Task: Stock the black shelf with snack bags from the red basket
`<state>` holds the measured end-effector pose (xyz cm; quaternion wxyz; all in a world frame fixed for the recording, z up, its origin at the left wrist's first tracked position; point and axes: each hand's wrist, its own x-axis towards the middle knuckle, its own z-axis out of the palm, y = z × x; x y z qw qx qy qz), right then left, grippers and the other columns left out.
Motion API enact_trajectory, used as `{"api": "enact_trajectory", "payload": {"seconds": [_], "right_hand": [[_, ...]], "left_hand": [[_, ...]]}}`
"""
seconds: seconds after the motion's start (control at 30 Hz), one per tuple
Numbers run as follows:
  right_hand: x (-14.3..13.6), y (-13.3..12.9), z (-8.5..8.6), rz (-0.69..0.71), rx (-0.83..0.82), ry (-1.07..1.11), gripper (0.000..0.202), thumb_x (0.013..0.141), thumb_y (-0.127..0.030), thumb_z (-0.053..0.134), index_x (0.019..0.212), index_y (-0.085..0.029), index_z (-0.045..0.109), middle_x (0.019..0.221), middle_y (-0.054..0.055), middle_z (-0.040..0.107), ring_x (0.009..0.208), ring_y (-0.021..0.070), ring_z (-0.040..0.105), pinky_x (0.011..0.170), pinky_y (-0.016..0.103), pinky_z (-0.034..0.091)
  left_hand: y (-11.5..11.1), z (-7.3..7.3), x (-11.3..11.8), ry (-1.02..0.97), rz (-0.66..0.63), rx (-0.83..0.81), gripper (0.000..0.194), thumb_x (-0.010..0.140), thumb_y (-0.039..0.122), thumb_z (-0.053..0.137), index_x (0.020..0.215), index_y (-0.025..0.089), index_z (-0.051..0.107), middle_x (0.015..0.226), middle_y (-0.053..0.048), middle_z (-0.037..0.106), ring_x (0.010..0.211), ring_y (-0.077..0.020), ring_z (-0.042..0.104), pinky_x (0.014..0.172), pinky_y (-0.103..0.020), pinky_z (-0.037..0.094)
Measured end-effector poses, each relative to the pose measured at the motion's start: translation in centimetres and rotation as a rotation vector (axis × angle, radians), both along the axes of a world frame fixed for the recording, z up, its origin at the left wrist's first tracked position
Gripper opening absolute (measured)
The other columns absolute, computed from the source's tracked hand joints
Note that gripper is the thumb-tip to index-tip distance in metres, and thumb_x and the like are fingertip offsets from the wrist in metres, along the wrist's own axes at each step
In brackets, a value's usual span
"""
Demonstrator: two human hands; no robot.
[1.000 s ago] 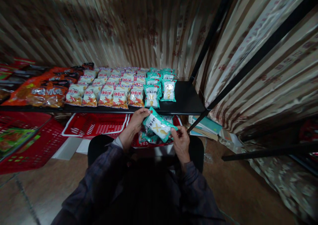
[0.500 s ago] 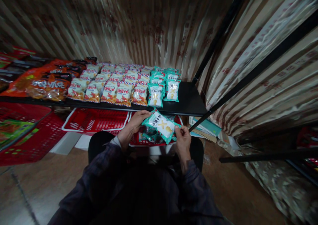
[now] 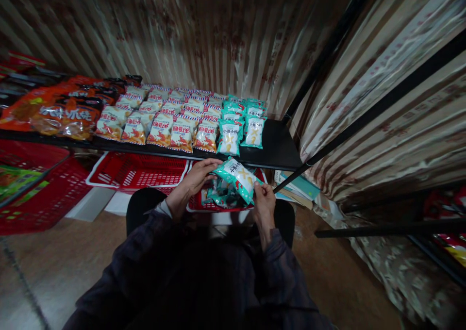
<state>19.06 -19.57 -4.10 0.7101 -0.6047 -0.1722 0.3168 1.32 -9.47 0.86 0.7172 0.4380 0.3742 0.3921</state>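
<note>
Between both hands I hold a green-and-white snack bag (image 3: pixel 241 177), tilted, over a red basket (image 3: pixel 196 206) in which more green bags (image 3: pixel 223 196) lie. My left hand (image 3: pixel 194 180) pinches its upper left end. At the lower right end, the fingers of my right hand (image 3: pixel 264 201) are closed on its edge. Just beyond, on the black shelf (image 3: pixel 278 145), matching green bags (image 3: pixel 229 138) stand in two columns. To their left are rows of white-and-orange snack bags (image 3: pixel 182 133) with striped edges.
Orange bags (image 3: pixel 69 116) fill the shelf's left part. Under it sit an empty-looking red basket (image 3: pixel 156 172) and another red basket (image 3: pixel 47 199) with green packets. A black metal post (image 3: pixel 338 121) slants along the right, beside striped curtain (image 3: pixel 364 77). Books or boxes (image 3: pixel 298 187) lie below.
The held bag has tilted and bent more, showing more of the bags in the basket beneath. Both hands still hold its ends. The view has shifted slightly.
</note>
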Motion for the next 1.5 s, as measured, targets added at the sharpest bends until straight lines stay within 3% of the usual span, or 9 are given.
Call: {"api": "enact_trajectory", "payload": {"seconds": [0.2,0.6,0.97,1.1,1.27,1.5], "right_hand": [[-0.1,-0.2,0.3,0.027,0.024,0.002,0.045,0.058,-0.054,0.075,0.072,-0.021,0.048,0.054,-0.011,0.045,0.046,0.0063,0.041,0.044,0.020,0.031],[0.3,-0.2,0.5,0.039,0.032,0.027,0.046,0.056,-0.054,0.077,0.071,-0.021,0.048,0.054,-0.011,0.044,0.045,0.0057,0.040,0.044,0.020,0.032],[0.8,-0.4,1.1,0.046,0.080,-0.029,0.042,0.059,-0.050,0.075,0.073,-0.020,0.049,0.056,-0.010,0.045,0.050,0.0072,0.042,0.050,0.021,0.034],[0.7,-0.9,1.8,0.044,0.101,-0.101,0.040,0.061,-0.047,0.075,0.079,-0.020,0.051,0.064,-0.009,0.048,0.056,0.0079,0.045,0.054,0.022,0.036],[0.5,-1.8,3.1,0.116,0.175,-0.229,0.031,0.070,-0.041,0.071,0.082,-0.021,0.051,0.068,-0.008,0.048,0.059,0.0084,0.046,0.056,0.021,0.038],[-0.2,-3.8,4.8,0.213,0.238,-0.707,0.006,0.082,-0.026,0.063,0.080,-0.021,0.060,0.082,0.000,0.058,0.077,0.0146,0.056,0.070,0.028,0.045]], "left_hand": [[-0.1,0.3,0.0,0.003,0.000,-0.013,0.017,0.065,0.021,0.075,0.081,0.017,0.075,0.080,-0.003,0.068,0.068,-0.0112,0.058,0.058,-0.019,0.048],[-0.3,0.9,0.3,-0.001,0.031,-0.008,0.020,0.066,0.026,0.079,0.082,0.015,0.074,0.072,0.000,0.065,0.060,-0.0080,0.054,0.053,-0.018,0.043],[-0.1,0.7,0.1,-0.015,0.021,-0.059,0.039,0.052,0.021,0.087,0.087,0.015,0.073,0.073,-0.001,0.068,0.060,-0.0090,0.057,0.056,-0.020,0.042],[0.1,0.0,0.1,0.012,0.002,-0.057,0.045,0.044,0.023,0.090,0.084,0.012,0.075,0.075,-0.005,0.071,0.067,-0.0133,0.061,0.066,-0.025,0.045],[0.3,-0.8,0.2,0.048,0.006,-0.018,0.037,0.042,0.022,0.088,0.075,0.012,0.073,0.070,-0.004,0.070,0.064,-0.0131,0.060,0.066,-0.025,0.045],[0.3,-1.2,1.1,-0.012,0.122,-0.009,0.029,0.048,0.020,0.083,0.073,0.014,0.071,0.066,0.001,0.067,0.057,-0.0092,0.056,0.058,-0.021,0.042]]}}
